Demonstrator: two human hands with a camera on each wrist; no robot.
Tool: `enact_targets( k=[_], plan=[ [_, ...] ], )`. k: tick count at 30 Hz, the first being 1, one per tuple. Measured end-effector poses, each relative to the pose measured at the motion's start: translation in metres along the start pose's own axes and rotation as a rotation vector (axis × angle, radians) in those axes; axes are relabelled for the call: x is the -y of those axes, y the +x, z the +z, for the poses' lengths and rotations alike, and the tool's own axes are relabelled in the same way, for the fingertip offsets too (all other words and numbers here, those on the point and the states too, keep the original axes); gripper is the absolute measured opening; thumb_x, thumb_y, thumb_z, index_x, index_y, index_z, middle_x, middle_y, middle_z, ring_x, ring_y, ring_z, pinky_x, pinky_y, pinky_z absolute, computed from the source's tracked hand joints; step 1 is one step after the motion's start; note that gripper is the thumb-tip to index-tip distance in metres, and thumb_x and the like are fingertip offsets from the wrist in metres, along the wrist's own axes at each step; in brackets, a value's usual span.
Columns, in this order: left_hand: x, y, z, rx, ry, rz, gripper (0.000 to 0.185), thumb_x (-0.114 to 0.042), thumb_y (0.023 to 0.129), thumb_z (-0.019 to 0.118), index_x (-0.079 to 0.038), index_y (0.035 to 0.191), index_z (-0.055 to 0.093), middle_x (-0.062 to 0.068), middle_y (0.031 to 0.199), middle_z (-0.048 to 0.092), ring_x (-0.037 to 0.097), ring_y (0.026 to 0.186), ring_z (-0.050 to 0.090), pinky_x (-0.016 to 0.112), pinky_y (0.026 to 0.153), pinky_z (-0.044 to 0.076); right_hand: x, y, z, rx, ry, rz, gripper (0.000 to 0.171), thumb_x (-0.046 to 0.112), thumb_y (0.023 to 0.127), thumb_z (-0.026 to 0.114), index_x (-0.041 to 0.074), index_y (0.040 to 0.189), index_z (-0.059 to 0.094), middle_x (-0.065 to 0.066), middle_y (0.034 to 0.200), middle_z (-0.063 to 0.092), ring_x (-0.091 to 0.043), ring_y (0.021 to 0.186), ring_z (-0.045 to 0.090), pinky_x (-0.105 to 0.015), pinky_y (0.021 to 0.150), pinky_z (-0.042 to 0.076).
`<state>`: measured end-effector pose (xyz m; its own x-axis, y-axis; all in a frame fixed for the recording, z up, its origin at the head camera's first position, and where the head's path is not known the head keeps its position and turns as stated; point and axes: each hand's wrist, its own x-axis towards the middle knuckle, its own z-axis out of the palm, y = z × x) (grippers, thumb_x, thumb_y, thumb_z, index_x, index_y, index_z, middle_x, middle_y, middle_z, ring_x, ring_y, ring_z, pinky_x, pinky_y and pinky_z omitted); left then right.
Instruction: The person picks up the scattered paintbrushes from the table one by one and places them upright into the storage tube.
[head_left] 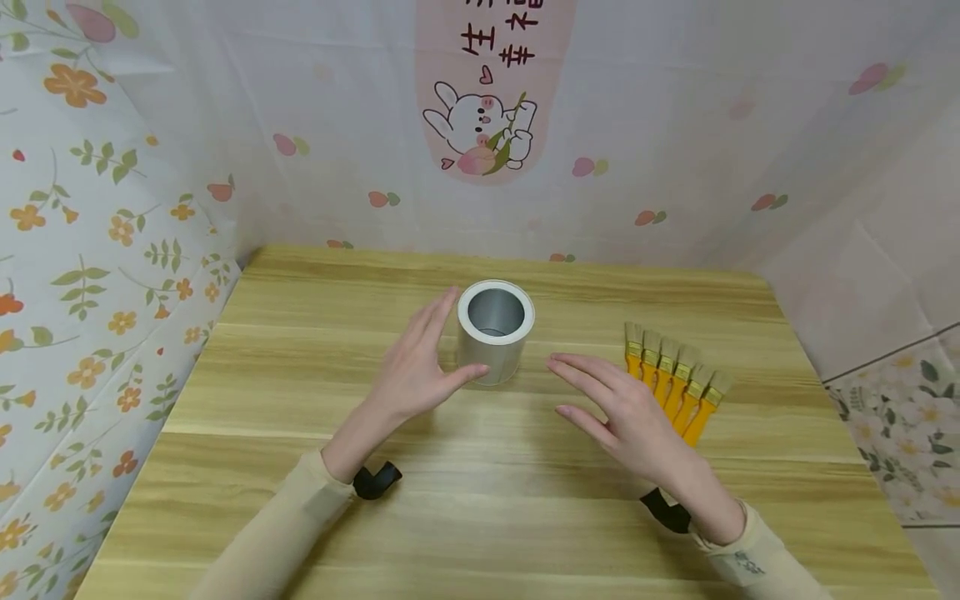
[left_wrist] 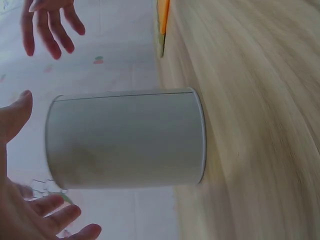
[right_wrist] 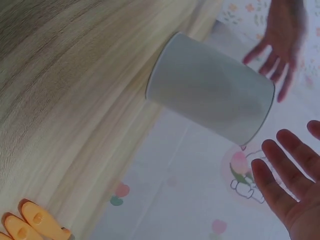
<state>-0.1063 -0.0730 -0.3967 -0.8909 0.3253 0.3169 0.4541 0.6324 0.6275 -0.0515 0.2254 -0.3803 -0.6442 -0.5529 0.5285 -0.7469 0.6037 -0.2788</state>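
Light-grey cylindrical can (head_left: 502, 360) stands upright on the wood-grain worktop (head_left: 480, 500), around mid-width and toward the back edge; top is uncovered, white rim, metallic-looking interior, nothing visible inside from the head view. Left hand (head_left: 415, 372) is just beside the can on its left, thumb across the near side in the head view; left grip is spread, fingers extended, nothing held. Left wrist view shows a gap at the thumb; can't confirm contact elsewhere. Right hand (head_left: 628, 410) is near the can on the other side, clearly apart from it; right grip is relaxed, fingers extended, also holding nothing. Six flat paintbrushes (head_left: 681, 372) with orange handles lie side by side to the right of the can, bristles pointing away from the person, handles partly hidden behind the right hand. Behind the worktop: white fabric backdrop (head_left: 660, 108) with a rabbit print (head_left: 480, 125). Floral cloth (head_left: 82, 292) on the left.
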Motion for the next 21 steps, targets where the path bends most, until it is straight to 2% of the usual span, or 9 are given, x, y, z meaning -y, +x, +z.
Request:
enact_targets(
  k=[3, 5, 7, 9, 12, 16, 21],
  plan=[
    [0.002, 0.008, 0.009, 0.052, -0.091, -0.108, 0.123, -0.053, 0.080, 0.085, -0.027, 0.167, 0.001, 0.001, 0.169, 0.031, 0.027, 0.156, 0.032, 0.059, 0.121, 0.034, -0.003, -0.001, 0.000, -0.044, 0.032, 0.040, 0.046, 0.039, 0.105, 0.058, 0.014, 0.143, 0.062, -0.006, 0.137, 0.067, -0.025, 0.122, 0.066, -0.016, 0.098, 0.050],
    [0.003, 0.012, 0.016, 0.067, -0.142, -0.159, 0.127, -0.053, 0.078, 0.087, -0.028, 0.166, -0.001, 0.000, 0.171, 0.027, 0.025, 0.158, 0.029, 0.060, 0.122, 0.032, -0.005, -0.003, 0.001, -0.070, 0.054, 0.069, 0.042, 0.028, 0.101, 0.068, 0.012, 0.139, 0.064, -0.007, 0.133, 0.069, -0.025, 0.120, 0.067, -0.014, 0.092, 0.051],
    [0.003, 0.015, 0.023, 0.074, -0.170, -0.201, 0.128, -0.053, 0.076, 0.088, -0.029, 0.166, 0.001, 0.000, 0.172, 0.023, 0.026, 0.159, 0.027, 0.062, 0.122, 0.032, -0.005, -0.004, 0.000, -0.089, 0.076, 0.109, 0.043, 0.015, 0.094, 0.075, 0.012, 0.136, 0.067, -0.007, 0.130, 0.071, -0.025, 0.118, 0.068, -0.012, 0.093, 0.050],
    [0.003, 0.016, 0.028, 0.081, -0.187, -0.235, 0.128, -0.054, 0.074, 0.089, -0.029, 0.167, 0.003, 0.001, 0.173, 0.020, 0.029, 0.159, 0.026, 0.064, 0.121, 0.032, -0.006, -0.006, 0.000, -0.106, 0.085, 0.144, 0.045, 0.006, 0.089, 0.078, 0.011, 0.132, 0.069, -0.007, 0.127, 0.073, -0.025, 0.116, 0.069, -0.010, 0.100, 0.048],
    [0.003, 0.020, 0.032, 0.077, -0.207, -0.254, 0.128, -0.051, 0.072, 0.091, -0.025, 0.167, 0.008, 0.004, 0.171, 0.025, 0.032, 0.156, 0.031, 0.064, 0.119, 0.034, -0.008, -0.006, -0.001, -0.136, 0.105, 0.194, 0.044, -0.001, 0.085, 0.079, 0.010, 0.127, 0.072, -0.008, 0.123, 0.075, -0.024, 0.112, 0.071, -0.008, 0.104, 0.044],
    [0.003, 0.025, 0.036, 0.064, -0.242, -0.275, 0.125, -0.048, 0.072, 0.092, -0.023, 0.165, 0.013, 0.006, 0.167, 0.032, 0.033, 0.150, 0.039, 0.063, 0.116, 0.038, -0.014, -0.006, 0.000, -0.197, 0.146, 0.246, 0.037, -0.006, 0.087, 0.075, 0.006, 0.122, 0.074, -0.008, 0.117, 0.077, -0.019, 0.103, 0.072, -0.011, 0.095, 0.050],
    [0.004, 0.032, 0.039, 0.049, -0.290, -0.257, 0.118, -0.044, 0.073, 0.092, -0.023, 0.163, 0.018, 0.006, 0.160, 0.039, 0.033, 0.142, 0.047, 0.060, 0.113, 0.042, -0.024, -0.010, -0.003, -0.269, 0.153, 0.323, 0.034, -0.009, 0.089, 0.071, 0.007, 0.119, 0.075, -0.009, 0.111, 0.078, -0.011, 0.095, 0.072, -0.008, 0.088, 0.051]
  ],
)
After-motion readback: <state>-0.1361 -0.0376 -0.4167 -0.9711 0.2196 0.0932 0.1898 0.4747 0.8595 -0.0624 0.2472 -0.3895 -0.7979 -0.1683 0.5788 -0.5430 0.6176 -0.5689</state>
